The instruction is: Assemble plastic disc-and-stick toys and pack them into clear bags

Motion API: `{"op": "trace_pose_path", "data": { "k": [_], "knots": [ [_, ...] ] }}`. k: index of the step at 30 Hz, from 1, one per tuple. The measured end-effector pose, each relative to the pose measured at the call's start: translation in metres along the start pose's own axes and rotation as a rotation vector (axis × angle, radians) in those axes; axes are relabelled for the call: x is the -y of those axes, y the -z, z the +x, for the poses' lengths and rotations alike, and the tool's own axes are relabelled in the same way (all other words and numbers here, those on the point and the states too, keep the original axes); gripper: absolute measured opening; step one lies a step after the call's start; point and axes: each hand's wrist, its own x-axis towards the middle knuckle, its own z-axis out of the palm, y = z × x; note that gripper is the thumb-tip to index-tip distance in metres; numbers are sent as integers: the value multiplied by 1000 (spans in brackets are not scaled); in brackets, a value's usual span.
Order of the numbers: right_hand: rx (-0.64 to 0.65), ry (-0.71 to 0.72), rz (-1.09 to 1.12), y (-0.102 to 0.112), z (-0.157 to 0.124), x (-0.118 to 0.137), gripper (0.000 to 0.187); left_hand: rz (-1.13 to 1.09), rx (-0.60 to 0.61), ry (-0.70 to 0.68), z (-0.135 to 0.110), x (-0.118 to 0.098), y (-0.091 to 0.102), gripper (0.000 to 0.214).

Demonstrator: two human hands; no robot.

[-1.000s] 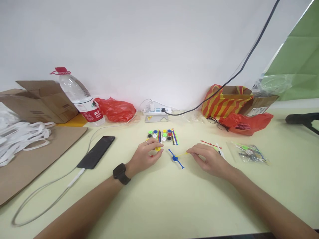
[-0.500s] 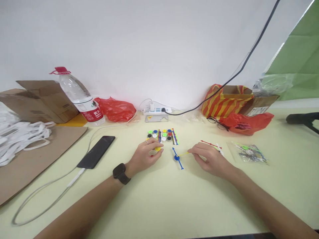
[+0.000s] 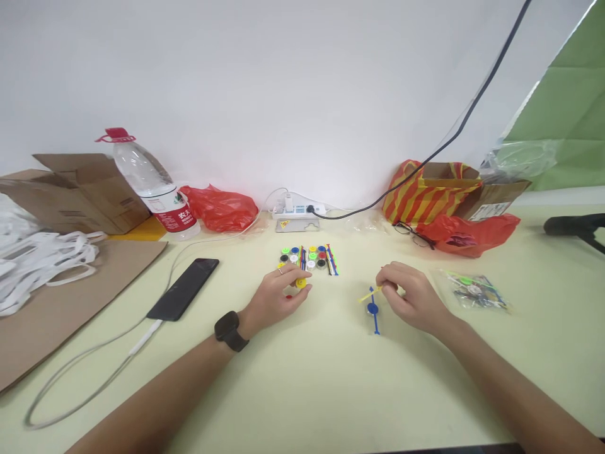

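Observation:
My left hand (image 3: 280,291) is curled on the tabletop, a yellow disc (image 3: 301,283) between its thumb and fingers. A bit of a red disc (image 3: 288,296) shows below those fingers. Between the fingertips of my right hand (image 3: 410,296) is a thin yellow arrow (image 3: 368,295), pointing left. Just below it lies a blue spinner (image 3: 373,309), a round disc with a blue arrow across it; the yellow arrow crosses over its upper part, and whether they touch I cannot tell. Beyond my left hand are rows of coloured discs (image 3: 312,256) and a bundle of coloured arrows (image 3: 333,259).
A clear bag of spinner parts (image 3: 475,290) lies right of my right hand. On the left are a phone (image 3: 183,289) on a cable and a large bottle (image 3: 163,198). A power strip (image 3: 302,211), red bags (image 3: 222,208) and glasses (image 3: 414,234) line the wall.
My right hand and the yellow arrow have moved right, and the blue spinner has shifted right too. The red and white arrows beside that hand are now hidden. My left hand has stayed nearly still.

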Motion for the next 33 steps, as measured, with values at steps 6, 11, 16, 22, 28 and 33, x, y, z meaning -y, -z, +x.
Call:
{"op": "trace_pose_path", "data": {
  "k": [6,11,16,22,28,33],
  "knots": [
    [57,-34,-370,2,-2,-11,29,-91,-6,-3,-2,-21,-9,19],
    [-37,-266,-148,14,-2,-15,24,-250,59,32,-2,-36,-19,13],
    [58,-259,403,5,3,7,21,-415,169,181,-4,-34,-22,17],
    [272,-234,644,-21,-2,24,23,-510,197,268,-4,-33,-26,24],
    [124,-369,437,-40,-4,5,21,-560,307,324,-5,-39,-24,25],
    [9,-522,292,-37,-5,-8,24,-577,347,358,-7,-37,-24,25]
  ]
}}
